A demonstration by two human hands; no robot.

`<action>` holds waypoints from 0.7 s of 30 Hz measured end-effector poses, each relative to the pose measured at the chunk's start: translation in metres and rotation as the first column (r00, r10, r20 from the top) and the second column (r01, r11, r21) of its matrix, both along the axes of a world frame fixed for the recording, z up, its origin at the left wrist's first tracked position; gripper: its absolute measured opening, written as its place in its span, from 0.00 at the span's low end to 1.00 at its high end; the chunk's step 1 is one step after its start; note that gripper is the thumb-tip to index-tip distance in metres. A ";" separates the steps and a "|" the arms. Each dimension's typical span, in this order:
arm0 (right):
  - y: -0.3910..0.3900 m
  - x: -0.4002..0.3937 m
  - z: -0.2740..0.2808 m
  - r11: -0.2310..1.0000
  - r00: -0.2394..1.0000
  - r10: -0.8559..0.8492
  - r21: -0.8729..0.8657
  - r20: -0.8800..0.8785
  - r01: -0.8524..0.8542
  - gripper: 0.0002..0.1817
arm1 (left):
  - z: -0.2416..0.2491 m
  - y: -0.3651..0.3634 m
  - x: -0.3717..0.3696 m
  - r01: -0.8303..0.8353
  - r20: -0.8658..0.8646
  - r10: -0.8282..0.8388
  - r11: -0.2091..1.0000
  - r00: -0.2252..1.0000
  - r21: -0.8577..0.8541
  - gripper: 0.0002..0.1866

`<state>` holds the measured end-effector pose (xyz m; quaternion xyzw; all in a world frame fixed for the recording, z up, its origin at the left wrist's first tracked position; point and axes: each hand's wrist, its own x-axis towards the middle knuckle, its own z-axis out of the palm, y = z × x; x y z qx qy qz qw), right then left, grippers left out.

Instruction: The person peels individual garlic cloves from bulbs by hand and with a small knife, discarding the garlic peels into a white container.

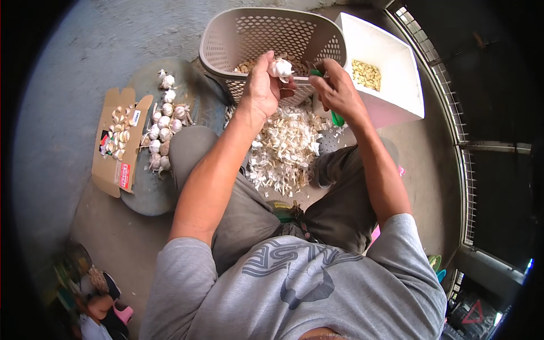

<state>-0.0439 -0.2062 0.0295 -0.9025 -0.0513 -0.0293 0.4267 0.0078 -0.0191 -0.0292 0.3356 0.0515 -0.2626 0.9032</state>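
My left hand (262, 88) is closed around a white garlic bulb (281, 68), held up at the near rim of a grey-brown plastic basket (218, 42). Just to the right, my right hand (339, 90) grips a green-handled knife (338, 118); its blade is hard to make out beside the basket rim. Garlic cloves (245, 67) lie in the bottom of the basket. Below both hands, a heap of papery garlic skins (283, 147) covers the floor between my legs.
A white foam box (396, 85) with peeled cloves (366, 75) stands right of the basket. To the left, whole garlic bulbs (164, 122) and an opened cardboard box (102, 164) with cloves rest on a round grey surface (147, 198). Part of another person (99, 306) shows at lower left.
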 end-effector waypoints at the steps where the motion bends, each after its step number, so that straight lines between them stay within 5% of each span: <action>1: -0.001 -0.002 -0.002 0.999 0.997 0.045 -0.001 0.057 -0.045 0.13 | 0.001 0.005 0.002 0.009 0.008 -0.008 0.999 1.000 -0.045 0.19; 5: 0.011 -0.010 0.000 0.978 0.930 0.208 -0.065 0.301 -0.198 0.11 | 0.002 0.000 0.002 -0.044 0.090 0.040 0.998 0.995 0.038 0.19; 12: 0.009 -0.006 0.001 0.964 0.902 0.146 -0.263 0.406 -0.038 0.14 | 0.005 -0.011 -0.007 -0.042 0.241 -0.026 0.962 0.970 0.271 0.24; 19: -0.002 -0.001 -0.001 0.985 0.963 0.037 -0.171 0.267 0.009 0.13 | 0.002 -0.021 -0.015 -0.009 0.418 -0.130 0.949 0.899 0.314 0.28; 21: -0.001 -0.001 -0.002 0.999 0.981 -0.024 0.035 0.193 0.018 0.13 | 0.001 -0.023 -0.015 -0.037 0.402 -0.093 0.952 0.911 0.305 0.27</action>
